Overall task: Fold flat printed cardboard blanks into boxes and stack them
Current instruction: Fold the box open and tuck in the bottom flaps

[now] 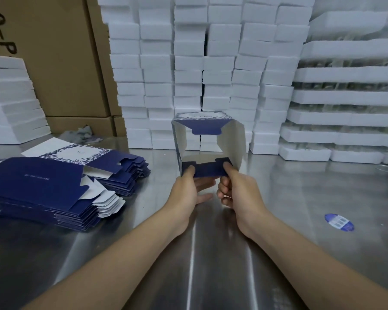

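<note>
Left hand, right hand: box edge

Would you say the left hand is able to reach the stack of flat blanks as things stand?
Probably yes, once it lets go. The left hand pinches the near flap of the box, but the stack of flat blanks lies to its left on the table, with nothing between them.

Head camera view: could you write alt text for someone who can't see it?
A person's left hand and right hand pinch the lower flap of a half-folded blue box, held upright at a shiny metal table. A stack of flat blue blanks lies to the left, and white blocks are piled high behind.
</note>
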